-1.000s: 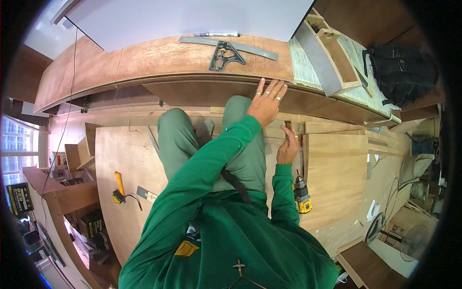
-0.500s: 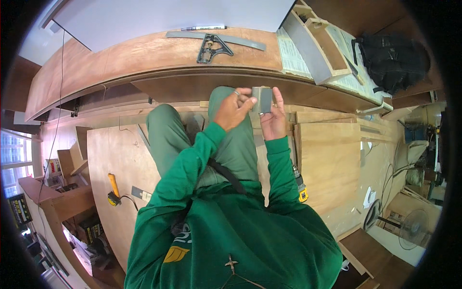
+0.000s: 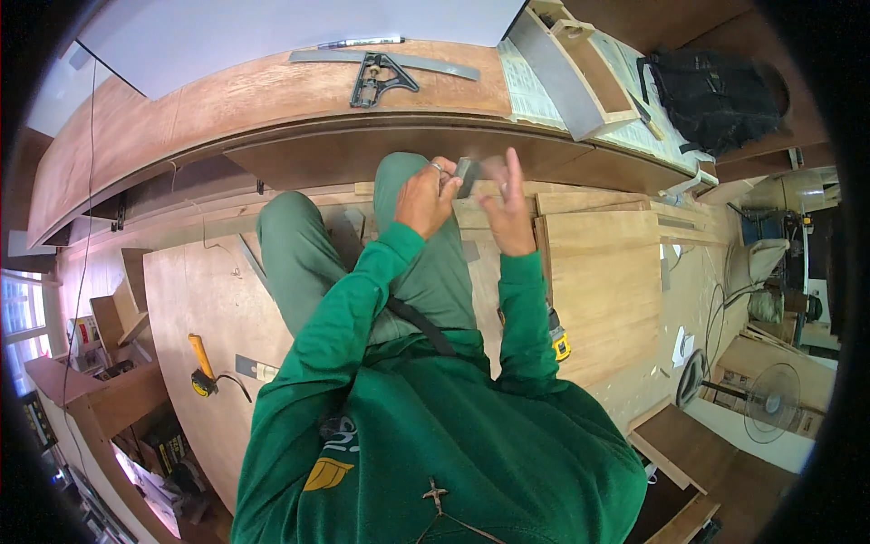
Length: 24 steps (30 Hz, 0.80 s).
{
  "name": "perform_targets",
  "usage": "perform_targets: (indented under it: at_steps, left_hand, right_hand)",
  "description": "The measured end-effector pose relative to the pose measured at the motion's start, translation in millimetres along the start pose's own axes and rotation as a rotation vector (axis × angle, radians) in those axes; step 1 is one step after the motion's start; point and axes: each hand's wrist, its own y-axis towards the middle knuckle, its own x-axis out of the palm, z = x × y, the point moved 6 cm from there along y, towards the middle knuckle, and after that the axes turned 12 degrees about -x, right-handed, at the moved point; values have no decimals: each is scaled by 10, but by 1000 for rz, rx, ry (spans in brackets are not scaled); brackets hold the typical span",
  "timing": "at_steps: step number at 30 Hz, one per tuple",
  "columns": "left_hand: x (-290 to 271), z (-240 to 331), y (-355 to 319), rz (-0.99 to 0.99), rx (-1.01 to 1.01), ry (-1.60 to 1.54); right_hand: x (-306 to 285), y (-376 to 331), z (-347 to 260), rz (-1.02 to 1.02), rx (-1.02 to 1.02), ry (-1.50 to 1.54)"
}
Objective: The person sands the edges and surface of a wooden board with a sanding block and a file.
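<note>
My left hand [image 3: 424, 197] grips a small sanding block [image 3: 467, 177] above my knees. The block is tilted, with a dark grey face and a paler edge. Just right of it, my right hand [image 3: 510, 216] is open, its fingers apart and one stretched upward; some of them are smeared by motion. No contact between the right hand and the block can be made out.
A combination square [image 3: 381, 80] and a marker [image 3: 361, 43] lie on the wooden ledge ahead. At its right are a wooden drawer [image 3: 580, 82] and a black bag [image 3: 716, 100]. Plywood sheets [image 3: 603, 281], a yellow drill [image 3: 559, 340], a hammer [image 3: 200, 355] and a tape measure [image 3: 203, 383] surround me.
My right hand has let go of the sanding block and moved slightly off it. The block has turned in my left hand, from face-on to nearly edge-on. The view has shifted a little.
</note>
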Motion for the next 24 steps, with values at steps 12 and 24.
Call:
perform_targets:
  at_steps: [12,24]
  left_hand:
    - [-124,-306,85,-125,-110,-268]
    - [-1337,-652,-241,106,6,-67]
  right_hand:
    - [104,165,73,132,55,-55]
    - [286,388,311,9,-721,-989]
